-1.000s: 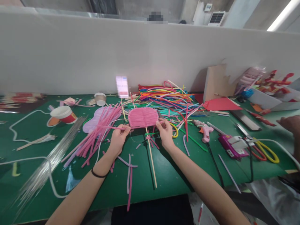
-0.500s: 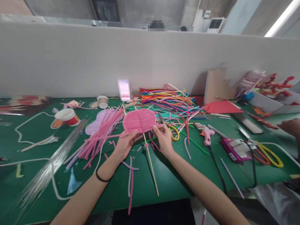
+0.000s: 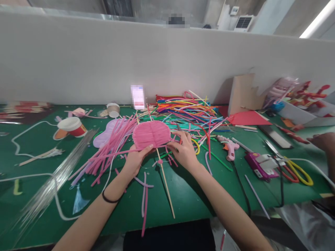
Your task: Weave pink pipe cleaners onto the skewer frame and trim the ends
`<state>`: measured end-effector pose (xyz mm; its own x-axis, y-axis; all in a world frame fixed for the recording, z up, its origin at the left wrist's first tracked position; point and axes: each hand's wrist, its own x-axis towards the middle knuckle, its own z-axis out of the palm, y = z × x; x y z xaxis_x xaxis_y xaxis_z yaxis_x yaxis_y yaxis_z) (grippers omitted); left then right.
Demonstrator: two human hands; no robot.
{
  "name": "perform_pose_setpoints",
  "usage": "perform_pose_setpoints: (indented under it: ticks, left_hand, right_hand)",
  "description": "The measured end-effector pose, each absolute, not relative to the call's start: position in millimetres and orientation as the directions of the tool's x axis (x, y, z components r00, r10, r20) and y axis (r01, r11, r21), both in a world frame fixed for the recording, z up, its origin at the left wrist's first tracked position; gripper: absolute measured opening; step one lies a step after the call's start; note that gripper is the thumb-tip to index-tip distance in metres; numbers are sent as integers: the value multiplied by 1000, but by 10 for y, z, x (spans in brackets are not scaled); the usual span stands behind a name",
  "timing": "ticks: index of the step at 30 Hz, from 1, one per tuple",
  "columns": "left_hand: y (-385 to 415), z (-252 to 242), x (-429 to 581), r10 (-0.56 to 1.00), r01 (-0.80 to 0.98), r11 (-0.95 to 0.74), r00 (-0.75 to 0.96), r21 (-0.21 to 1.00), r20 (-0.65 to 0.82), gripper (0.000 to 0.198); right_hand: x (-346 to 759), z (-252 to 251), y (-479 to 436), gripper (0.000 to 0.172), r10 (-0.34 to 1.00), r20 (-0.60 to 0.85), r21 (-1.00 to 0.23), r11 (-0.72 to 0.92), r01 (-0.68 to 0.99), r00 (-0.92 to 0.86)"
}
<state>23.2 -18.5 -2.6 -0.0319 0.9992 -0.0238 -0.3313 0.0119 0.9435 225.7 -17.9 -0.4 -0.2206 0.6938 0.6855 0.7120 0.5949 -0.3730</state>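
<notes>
A rounded pink fan [image 3: 151, 134], covered in fuzzy pipe-cleaner strands, is held up over the table on a thin wooden stick [image 3: 166, 186]. My left hand [image 3: 137, 158] grips its lower left edge, thumb on the front. Under that thumb runs a long pink pipe cleaner [image 3: 112, 154], its loose end trailing left. At the lower right rim, my right hand [image 3: 184, 150] has thumb and forefinger closed around a pink strand; the fingertips partly hide where it meets the rim. A small pink knot [image 3: 160, 161] sits on the stick just below the fan.
Pink pipe cleaners [image 3: 104, 157] lie left, a coloured heap [image 3: 188, 109] behind. Silvery wires [image 3: 57, 174] and a paper cup [image 3: 73, 126] stand farther left. At right are a glue gun [image 3: 230, 148], purple power strip [image 3: 259, 165], scissors [image 3: 295, 167] and another person's hand [image 3: 323, 143].
My right thumb and fingers have shifted from lying on the fan's front edge to pinching at its lower right rim. The fan appears slightly farther left in view.
</notes>
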Motion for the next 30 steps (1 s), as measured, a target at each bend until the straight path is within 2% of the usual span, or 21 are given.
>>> perform_pose_setpoints:
  ticks: [3, 6, 13, 17, 21, 28, 30]
  left_hand:
    - [-194, -21, 242, 999, -338, 12, -32, 941, -24, 42]
    - [-191, -29, 244, 1000, -336, 22, -10, 941, -27, 43]
    - [-178, -78, 242, 1000, -264, -1, 16, 965, 6, 44]
    - [-183, -52, 236, 1000, -294, 25, -9, 955, -29, 41]
    - [-197, -3, 242, 998, -356, 46, -31, 933, -61, 40]
    - [-196, -15, 238, 999, -338, 40, -13, 940, -47, 42]
    - [-193, -24, 237, 999, -326, 25, -15, 945, -31, 43]
  right_hand:
    - [2225, -1, -219, 15, 657, 709, -241, 568, 787, -258]
    - [2216, -4, -244, 18, 652, 690, -211, 597, 774, -315]
    - [2197, -2, -261, 15, 658, 670, -275, 649, 709, -343]
    - [2198, -43, -247, 16, 666, 661, -322, 669, 670, -346]
    - [2250, -73, -223, 15, 687, 675, -361, 626, 691, -270]
    - [2284, -75, -210, 19, 730, 672, -458, 542, 704, -125]
    - [2281, -72, -216, 18, 724, 680, -440, 527, 727, -114]
